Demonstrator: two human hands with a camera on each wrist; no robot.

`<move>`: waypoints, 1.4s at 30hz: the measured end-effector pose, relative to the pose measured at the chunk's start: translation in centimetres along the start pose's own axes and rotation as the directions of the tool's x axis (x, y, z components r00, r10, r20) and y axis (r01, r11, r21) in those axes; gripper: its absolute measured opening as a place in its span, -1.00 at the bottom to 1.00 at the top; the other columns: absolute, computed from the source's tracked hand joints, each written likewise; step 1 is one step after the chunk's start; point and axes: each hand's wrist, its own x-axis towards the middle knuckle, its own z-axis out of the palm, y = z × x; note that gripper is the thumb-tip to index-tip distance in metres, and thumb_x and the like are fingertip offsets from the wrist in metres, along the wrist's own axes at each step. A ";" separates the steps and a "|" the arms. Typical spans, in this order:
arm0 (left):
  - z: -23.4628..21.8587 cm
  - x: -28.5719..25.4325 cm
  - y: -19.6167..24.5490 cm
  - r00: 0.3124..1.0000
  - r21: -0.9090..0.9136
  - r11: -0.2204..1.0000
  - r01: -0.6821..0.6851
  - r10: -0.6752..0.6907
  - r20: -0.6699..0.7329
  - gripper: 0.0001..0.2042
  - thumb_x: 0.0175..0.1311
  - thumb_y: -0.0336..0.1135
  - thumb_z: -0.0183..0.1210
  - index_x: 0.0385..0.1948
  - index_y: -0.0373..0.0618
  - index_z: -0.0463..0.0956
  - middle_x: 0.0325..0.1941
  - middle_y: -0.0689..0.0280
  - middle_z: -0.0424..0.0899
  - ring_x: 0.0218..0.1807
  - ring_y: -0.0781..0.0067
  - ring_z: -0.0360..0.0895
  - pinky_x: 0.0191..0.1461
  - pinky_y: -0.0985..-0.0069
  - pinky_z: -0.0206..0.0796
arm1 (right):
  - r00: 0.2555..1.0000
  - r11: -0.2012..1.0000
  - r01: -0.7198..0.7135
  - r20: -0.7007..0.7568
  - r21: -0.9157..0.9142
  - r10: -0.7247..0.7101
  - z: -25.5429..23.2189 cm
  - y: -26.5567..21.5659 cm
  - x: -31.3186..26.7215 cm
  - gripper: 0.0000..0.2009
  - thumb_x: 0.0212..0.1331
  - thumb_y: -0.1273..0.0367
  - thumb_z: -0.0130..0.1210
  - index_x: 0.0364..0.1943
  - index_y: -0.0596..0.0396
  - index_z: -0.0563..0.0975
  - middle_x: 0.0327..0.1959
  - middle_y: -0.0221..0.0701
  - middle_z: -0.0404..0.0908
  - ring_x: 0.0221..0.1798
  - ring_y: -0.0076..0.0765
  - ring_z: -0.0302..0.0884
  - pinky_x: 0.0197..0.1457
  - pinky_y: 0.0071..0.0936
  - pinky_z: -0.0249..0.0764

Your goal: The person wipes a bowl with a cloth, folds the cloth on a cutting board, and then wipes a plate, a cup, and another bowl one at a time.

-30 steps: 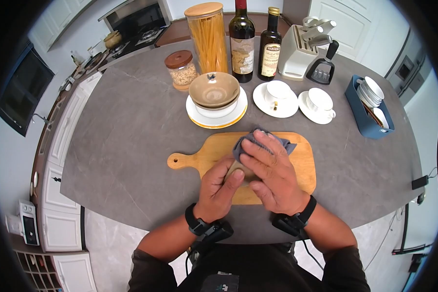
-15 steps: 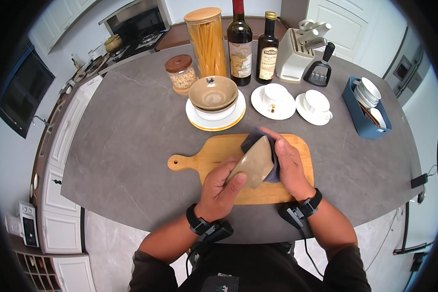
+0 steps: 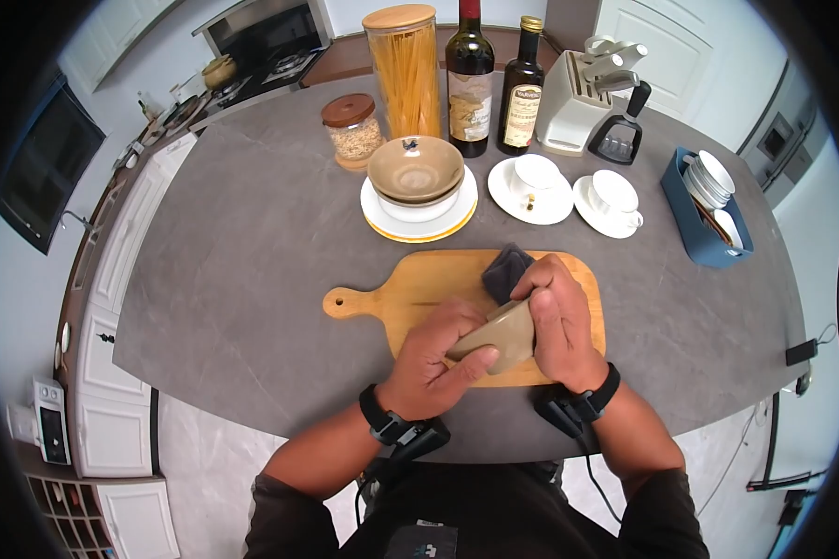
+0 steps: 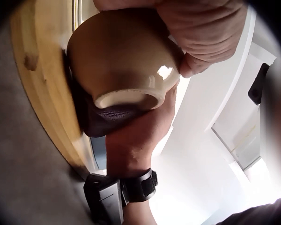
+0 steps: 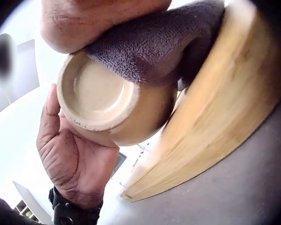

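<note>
A tan bowl point(image 3: 505, 343) is held tilted above the wooden board point(image 3: 419, 279), its foot ring showing in both wrist views. The left hand point(image 3: 435, 361) grips the bowl's left side, thumb on the outer wall. On the bowl's right side the right hand point(image 3: 561, 324) curls its fingers round a dark grey cloth and the rim. Part of the cloth point(image 3: 508, 273) sticks out beyond those fingers over the board. In the right wrist view the cloth point(image 5: 145, 47) lies against the bowl's wall point(image 5: 150, 115) beside the foot ring.
Behind the board stand stacked bowls point(image 3: 416, 170) on plates, two white cups point(image 3: 536, 173) on saucers, an oat jar point(image 3: 352, 130), a pasta jar point(image 3: 405, 79), two bottles point(image 3: 470, 88) and a knife block point(image 3: 573, 102). A blue basket point(image 3: 708, 233) with dishes is at the right.
The right hand first lay over the cloth on the bowl, then moved to the bowl's right side, and its fingers now curl at the rim. The bowl has turned and shifted slightly right.
</note>
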 end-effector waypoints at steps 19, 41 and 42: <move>0.4 -0.2 -0.5 0.971 -0.126 0.986 0.106 -0.130 -0.203 -0.74 0.69 -0.21 0.19 -0.09 -0.28 0.62 -0.20 0.35 0.60 -0.17 0.58 0.47 -0.07 0.53 0.33 | 0.976 0.972 -0.209 0.078 0.104 0.202 1.2 1.9 -1.3 -0.32 0.67 0.08 -0.02 0.63 0.29 0.22 0.60 0.02 0.33 0.62 0.05 0.31 0.72 -0.13 0.14; -1.6 1.1 -1.1 0.871 -0.609 0.784 0.119 -0.377 -0.316 -0.63 0.77 -0.09 0.06 0.25 -0.22 0.58 0.22 0.24 0.74 0.20 0.48 0.67 0.34 0.37 0.51 | 0.981 0.966 0.058 0.193 -0.251 -0.009 1.6 1.5 -1.3 -0.20 0.40 0.23 0.35 0.61 0.31 0.25 0.61 0.10 0.36 0.67 0.24 0.29 0.71 -0.02 0.24; -1.8 1.2 -1.2 0.861 -0.601 0.793 0.098 -0.370 -0.348 -0.61 0.77 -0.07 0.06 0.23 -0.23 0.59 0.23 0.23 0.74 0.20 0.45 0.68 0.35 0.34 0.52 | 0.982 0.967 0.070 0.189 -0.246 -0.023 1.8 1.6 -1.5 -0.20 0.40 0.23 0.35 0.61 0.31 0.25 0.61 0.10 0.36 0.67 0.24 0.29 0.71 -0.02 0.24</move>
